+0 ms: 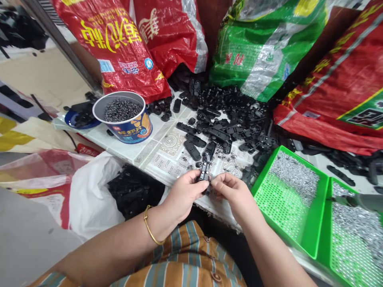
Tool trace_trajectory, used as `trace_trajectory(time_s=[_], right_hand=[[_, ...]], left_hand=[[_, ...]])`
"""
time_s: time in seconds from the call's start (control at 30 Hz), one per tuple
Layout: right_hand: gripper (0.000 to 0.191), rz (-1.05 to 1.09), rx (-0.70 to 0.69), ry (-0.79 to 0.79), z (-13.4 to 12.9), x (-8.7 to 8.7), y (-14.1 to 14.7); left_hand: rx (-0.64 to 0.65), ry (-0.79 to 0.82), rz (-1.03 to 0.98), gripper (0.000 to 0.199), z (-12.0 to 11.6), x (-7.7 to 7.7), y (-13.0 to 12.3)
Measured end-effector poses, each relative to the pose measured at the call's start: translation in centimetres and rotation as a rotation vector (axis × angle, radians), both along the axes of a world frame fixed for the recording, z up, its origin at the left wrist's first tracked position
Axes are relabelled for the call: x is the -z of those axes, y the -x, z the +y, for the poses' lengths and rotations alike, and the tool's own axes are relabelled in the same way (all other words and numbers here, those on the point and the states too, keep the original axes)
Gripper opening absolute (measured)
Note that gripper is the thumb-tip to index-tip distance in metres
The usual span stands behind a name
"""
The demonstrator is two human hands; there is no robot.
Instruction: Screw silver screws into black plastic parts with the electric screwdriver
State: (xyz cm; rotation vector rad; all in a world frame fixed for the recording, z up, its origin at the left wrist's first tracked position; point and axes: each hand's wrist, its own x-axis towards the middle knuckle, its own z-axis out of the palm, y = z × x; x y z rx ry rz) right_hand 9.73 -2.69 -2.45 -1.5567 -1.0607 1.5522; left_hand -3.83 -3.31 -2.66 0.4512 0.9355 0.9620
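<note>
Near the table's front edge, my left hand (187, 193) pinches a black plastic assembly (204, 169) with small round metal spots on it. Just right of it is my right hand (231, 191), its thumb and index finger pressed together beside the assembly; whatever lies between those fingertips is too small to make out. Loose black plastic parts (221, 133) are heaped on the patterned tabletop (155, 153) beyond my hands, with tiny dark bits scattered close by.
Green trays (321, 211) of small silvery pieces stand at the right, a power tool's tip (347, 200) over one. A blue tub (131, 133) of small dark pieces stands left. Red (119, 52) and green (257, 52) sacks line the back. An open bag (98, 187) with black parts hangs lower left.
</note>
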Motion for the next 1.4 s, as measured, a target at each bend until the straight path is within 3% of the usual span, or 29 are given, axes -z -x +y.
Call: trace_trajectory(time_s=[0.17, 0.33, 0.43, 0.5, 0.57, 0.63, 0.7, 0.8, 0.9, 1.03, 1.17, 1.4], right_hand=[[0.025, -0.134, 0.007, -0.172, -1.0, 0.3, -0.3], [0.034, 0.283, 0.143, 0.088, -0.9, 0.5, -0.3], [0.031, 0.462, 0.037, 0.216, -0.6, 0.3, 0.1], [0.028, 0.509, 0.008, 0.214, -0.3, 0.2, 0.3], [0.027, 0.533, 0.045, 0.177, 0.1, -0.1, 0.2], [0.027, 0.524, 0.118, 0.128, 0.5, -0.4, -0.2], [0.029, 0.492, 0.182, 0.093, 0.8, -0.6, -0.7], [0.028, 0.462, 0.219, 0.107, 0.9, -0.8, -1.3], [0.026, 0.484, 0.241, 0.129, 0.6, -0.7, -1.5], [0.03, 0.452, 0.218, 0.134, 0.3, -0.3, -1.7], [0.033, 0.406, 0.255, 0.156, 0.2, -0.5, -1.9], [0.03, 0.345, 0.278, 0.129, 0.2, -0.8, -2.0]], left_hand=[[-0.02, 0.124, -0.182, 0.015, 0.0, -0.1, 0.3], [0.08, 0.173, -0.384, 0.016, -0.1, -0.2, 0.5], [0.137, 0.185, -0.481, 0.018, -0.5, -0.2, 0.2], [0.146, 0.182, -0.47, 0.019, -0.8, -0.1, 0.0], [0.161, 0.165, -0.349, 0.022, -1.1, -0.1, 0.0], [0.184, 0.08, -0.1, 0.023, -0.7, -0.2, 0.6], [0.182, -0.131, 0.236, 0.022, 0.6, -0.3, 1.7], [0.109, -0.595, 0.689, 0.02, 4.2, -0.3, 3.6], [0.214, -0.876, 0.875, 0.024, 8.1, -0.2, 4.7], [0.379, -0.979, 0.944, 0.019, 10.6, 0.2, 4.9], [0.434, -1.024, 1.036, 0.017, 10.9, 0.3, 5.0], [0.526, -1.166, 1.392, 0.023, 11.1, 0.6, 5.2]])
